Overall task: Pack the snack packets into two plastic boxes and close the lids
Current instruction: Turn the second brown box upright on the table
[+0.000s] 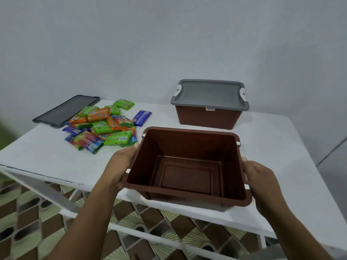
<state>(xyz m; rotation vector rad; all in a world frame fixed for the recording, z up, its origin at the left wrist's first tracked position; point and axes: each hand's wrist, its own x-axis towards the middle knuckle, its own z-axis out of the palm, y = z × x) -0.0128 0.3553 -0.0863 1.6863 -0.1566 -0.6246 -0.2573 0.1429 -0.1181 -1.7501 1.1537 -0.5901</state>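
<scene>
Left hand [122, 164] and right hand [262, 184] grip the empty brown box [187, 143] by opposite sides at the white table's [272, 147] 6 o'clock edge. Snack packets [105, 126] lie piled at 10 o'clock, with a loose grey lid [65, 111] just beyond them. A lidded box [208, 117] stands at 1 o'clock.

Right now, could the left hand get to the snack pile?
Probably yes. The pile lies on the table just beyond the left hand, with nothing between them. But that hand grips the open box, so it would have to let go first.
</scene>
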